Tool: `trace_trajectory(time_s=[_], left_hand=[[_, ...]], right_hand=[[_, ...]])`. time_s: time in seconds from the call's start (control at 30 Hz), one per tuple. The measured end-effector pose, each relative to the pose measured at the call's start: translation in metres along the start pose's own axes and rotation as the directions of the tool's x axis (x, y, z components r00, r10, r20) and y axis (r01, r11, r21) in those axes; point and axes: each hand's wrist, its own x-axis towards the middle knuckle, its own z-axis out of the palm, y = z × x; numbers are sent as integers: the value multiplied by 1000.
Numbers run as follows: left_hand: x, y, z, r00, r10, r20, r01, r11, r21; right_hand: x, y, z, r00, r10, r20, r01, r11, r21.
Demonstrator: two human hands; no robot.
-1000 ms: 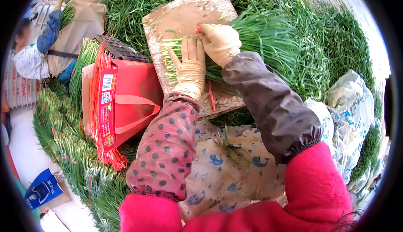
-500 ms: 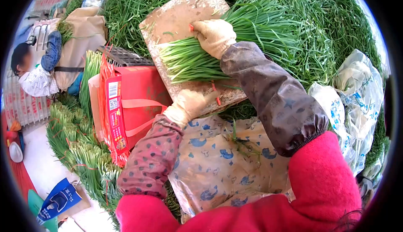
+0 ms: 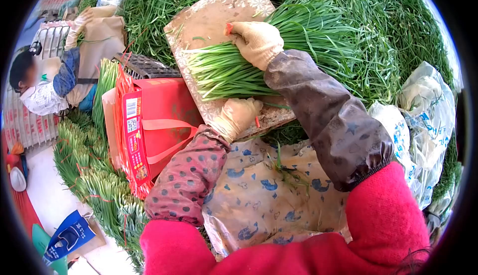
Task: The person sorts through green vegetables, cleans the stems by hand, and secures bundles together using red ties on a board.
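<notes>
A bunch of garlic chives (image 3: 224, 73) lies across a worn, dirty board (image 3: 209, 18), pale stem ends to the left and green leaves to the right. My right hand (image 3: 257, 43), in a cream knitted glove, rests over the top of the bunch, with a red tie (image 3: 229, 29) pinched at its fingertips. At the bunch's lower side, my gloved left hand (image 3: 238, 118) is closed around the other part of the tie, whose red tip shows below the fingers. Most of the tie is hidden by the chives.
Loose chives (image 3: 348, 31) are heaped behind and right of the board. A red bag (image 3: 169, 106) holding red strips stands left, beside tied bundles (image 3: 104, 185). Clear plastic bags (image 3: 425, 125) lie right. Another person (image 3: 64, 76) works at far left.
My left hand has moved up and right to the bunch's lower edge and closed over the red tie. My right hand has barely shifted. The other person's arm has reached upward.
</notes>
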Motion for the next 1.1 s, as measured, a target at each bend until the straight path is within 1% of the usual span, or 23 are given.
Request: trace_trajectory(time_s=[0.07,0.1,0.2,0.23,0.3,0.33,0.37,0.43,0.47,0.5,0.53,0.63,0.67,0.7,0.77,0.8,0.83,0.9,0.93,0.97,1.03,1.07,1.1], left_hand=[[-5,-2,-5,999,-16,-43,10,991,-135],[-6,-4,-6,997,-10,-82,0,992,-127],[-8,-14,-8,988,91,-125,-86,995,43],[-4,-14,-6,992,37,-117,-37,999,1],[2,-14,-18,992,76,-104,-83,995,-60],[7,-17,-15,996,-14,-89,-15,946,-324],[11,-13,-32,986,-59,155,95,966,-241],[23,-14,-37,944,-186,272,277,895,-349],[29,-14,-41,873,-267,408,430,817,-385],[34,-11,-48,777,-324,539,572,720,-392],[27,-14,-49,910,-142,389,293,886,-360],[28,-14,-53,906,-57,418,237,890,-391],[32,-10,-60,864,-25,502,174,952,-252],[31,-7,-59,860,-23,509,176,951,-254],[30,-4,-59,853,-142,503,276,939,-204],[24,-6,-47,921,-75,382,142,978,-152],[18,-9,-39,922,-73,380,140,979,-151],[14,-8,-33,960,105,259,-134,986,98],[10,-3,-35,973,129,191,-159,975,152],[5,0,-38,980,76,185,-100,988,121],[2,2,-42,988,59,140,-71,994,86],[-1,2,-42,992,53,114,-58,997,43],[-2,0,-41,992,77,103,-77,997,1]], right_hand=[[-1,4,5,999,-16,-44,16,1000,6],[-1,2,3,999,-4,-35,5,1000,8],[-2,0,1,999,29,-31,-30,998,-48],[-1,1,3,999,39,-25,-40,998,-45],[-2,4,6,999,6,-53,-10,997,-73],[-2,5,7,997,-3,-77,-1,998,-60],[-2,5,9,997,6,-77,-11,998,-62],[1,1,5,999,47,-27,-49,996,-71],[-1,-2,-5,998,22,-55,-17,996,86],[-2,-2,-5,999,22,-42,-17,993,121],[1,-2,-3,998,33,-52,-28,996,85],[1,-2,-1,995,27,-94,-22,998,52],[0,-1,-3,996,33,-81,-30,999,38],[-3,-1,-1,996,41,-77,-37,998,42],[-5,-1,1,994,42,-98,-36,998,59],[-5,1,4,993,5,-118,3,998,70],[-5,2,5,993,5,-120,3,998,68],[-7,-2,3,996,44,-84,-37,995,87],[-7,-3,1,994,58,-91,-50,994,95],[-10,-3,0,994,53,-98,-44,995,90],[-11,-1,1,993,103,-61,-98,991,87],[-1,0,5,993,111,-44,-113,993,-43],[-1,2,10,992,93,-84,-95,995,-31]])
